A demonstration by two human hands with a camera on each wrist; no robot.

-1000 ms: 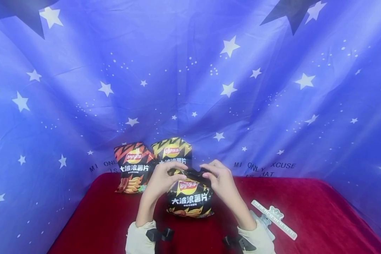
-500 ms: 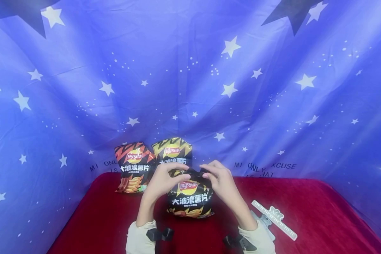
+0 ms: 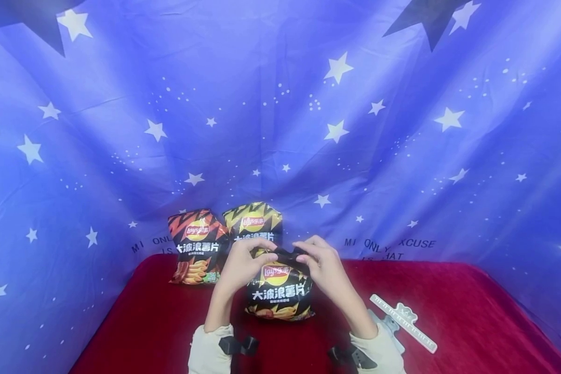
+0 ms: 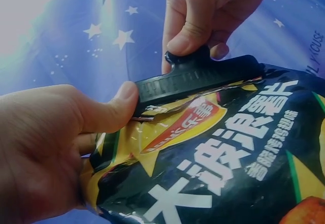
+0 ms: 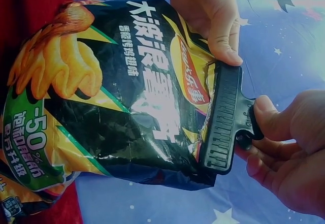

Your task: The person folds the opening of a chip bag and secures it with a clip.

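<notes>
Left hand (image 3: pixel 243 266) slightly farther inward

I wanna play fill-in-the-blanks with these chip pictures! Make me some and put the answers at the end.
1. The right hand pinches the handle of a ____ clip.
2. Besides the front chip bag, the head view shows ____ more chip bags.
3. Near the white clip, the tablecloth is coloured ____.
4. The five-pointed white shapes on the blue backdrop are ____.

Missing words: black; two; red; stars.
</notes>
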